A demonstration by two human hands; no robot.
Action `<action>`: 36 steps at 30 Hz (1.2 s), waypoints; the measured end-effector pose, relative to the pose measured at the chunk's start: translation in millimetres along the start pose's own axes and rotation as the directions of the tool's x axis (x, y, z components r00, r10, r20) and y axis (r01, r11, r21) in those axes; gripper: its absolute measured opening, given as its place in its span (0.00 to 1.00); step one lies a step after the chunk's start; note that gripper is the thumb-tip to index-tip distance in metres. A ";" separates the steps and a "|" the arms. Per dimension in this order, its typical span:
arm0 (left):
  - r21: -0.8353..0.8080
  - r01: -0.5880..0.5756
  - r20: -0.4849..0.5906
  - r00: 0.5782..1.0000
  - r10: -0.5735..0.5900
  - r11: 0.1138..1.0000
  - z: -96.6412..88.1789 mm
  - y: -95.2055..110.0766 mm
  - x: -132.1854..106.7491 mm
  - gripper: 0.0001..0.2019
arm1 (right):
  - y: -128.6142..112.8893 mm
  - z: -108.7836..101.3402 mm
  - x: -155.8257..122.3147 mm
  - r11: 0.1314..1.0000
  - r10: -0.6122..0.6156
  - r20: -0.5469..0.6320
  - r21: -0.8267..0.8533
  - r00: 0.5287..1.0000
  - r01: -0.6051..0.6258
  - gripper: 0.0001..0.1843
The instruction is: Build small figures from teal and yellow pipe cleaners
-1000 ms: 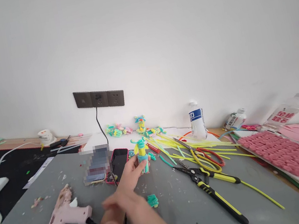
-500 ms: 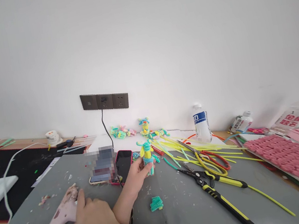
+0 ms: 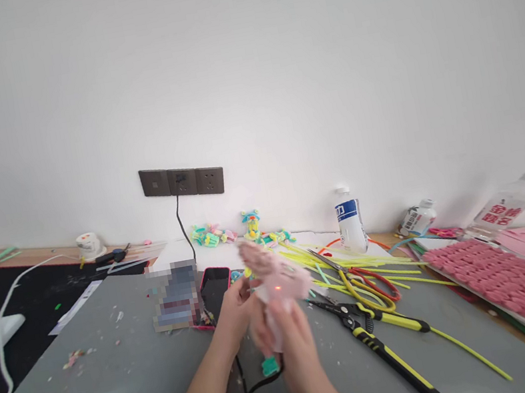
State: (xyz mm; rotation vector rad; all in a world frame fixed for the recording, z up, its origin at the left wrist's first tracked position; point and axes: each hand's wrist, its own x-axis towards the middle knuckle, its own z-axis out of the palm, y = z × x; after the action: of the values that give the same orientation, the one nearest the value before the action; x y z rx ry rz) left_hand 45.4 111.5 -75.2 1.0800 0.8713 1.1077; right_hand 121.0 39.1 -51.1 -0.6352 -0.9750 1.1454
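Note:
My right hand (image 3: 294,333) is wrapped round the handle of a pink hot glue gun (image 3: 287,279), smeared by motion, with a small orange light glowing on its body. My left hand (image 3: 235,306) is just left of it, fingers closed on a pipe-cleaner figure. Most of that figure (image 3: 248,272) is hidden behind the glue gun; only a bit of yellow shows. Whether the nozzle touches the figure, I cannot tell. Below the hands, a teal pipe-cleaner piece (image 3: 269,366) lies on the grey mat (image 3: 118,357), close to the black cord.
Black-and-yellow pliers (image 3: 367,327), scissors (image 3: 366,283) and yellow-green pipe cleaners (image 3: 407,266) lie to the right. Two phones, one a black phone (image 3: 215,289), lie beyond my left arm. More figures (image 3: 251,224) and a bottle (image 3: 350,225) stand by the wall. A pink woven piece (image 3: 506,282) is far right.
My right hand has picked up the glue gun from the mat at the left and brought it across to the figure. My left hand has stayed near its place, still holding the figure.

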 end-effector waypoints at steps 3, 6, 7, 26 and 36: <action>0.028 -0.005 0.041 0.999 0.004 1.000 -2.3 2.9 -1.4 0.26 | -12.7 -45.7 -4.3 1.000 0.019 -0.063 0.018 0.998 -0.018 0.22; 0.076 -0.026 0.048 0.999 0.023 0.997 -3.2 5.8 -4.3 0.26 | -16.2 -75.8 -7.6 0.999 0.042 -0.072 0.028 0.997 -0.040 0.23; 0.088 -0.037 0.056 0.998 0.032 0.995 -3.2 6.2 -4.9 0.25 | -15.2 -82.1 -8.0 0.998 0.056 -0.070 0.044 0.996 -0.053 0.23; 0.109 -0.071 0.075 0.995 0.063 0.991 -1.2 7.5 -4.9 0.23 | -6.6 -94.8 -9.8 0.984 0.158 0.053 0.075 0.986 -0.162 0.23; 0.127 -0.090 0.071 0.994 0.081 0.988 -0.8 11.6 -5.9 0.24 | -2.2 -96.6 -10.7 0.988 0.142 0.012 0.062 0.990 -0.143 0.23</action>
State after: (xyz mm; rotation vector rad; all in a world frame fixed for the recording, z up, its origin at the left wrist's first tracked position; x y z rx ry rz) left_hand 40.2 106.9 -64.2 1.2652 0.8609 1.0913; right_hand 206.5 33.7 -97.0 -0.6584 -0.9074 1.3009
